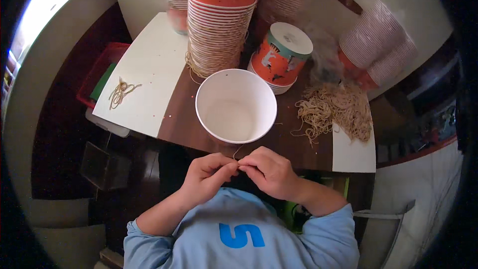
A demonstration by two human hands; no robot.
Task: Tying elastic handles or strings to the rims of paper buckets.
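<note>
Just in front of my body, at the table's near edge, my left hand and my right hand meet with fingertips pinched together. Between them they grip a thin tan cord, whose short end loops up toward the bucket; the rest of it is hidden by my fingers. Right beyond my hands stands a round paper bucket, its white inside facing up, touched by neither hand.
Behind the bucket rises a tall stack of nested orange buckets. An upside-down printed bucket stands beside it. A heap of tan cords lies on the right, a smaller bunch on the left. Plastic-wrapped bucket stacks stand farther back.
</note>
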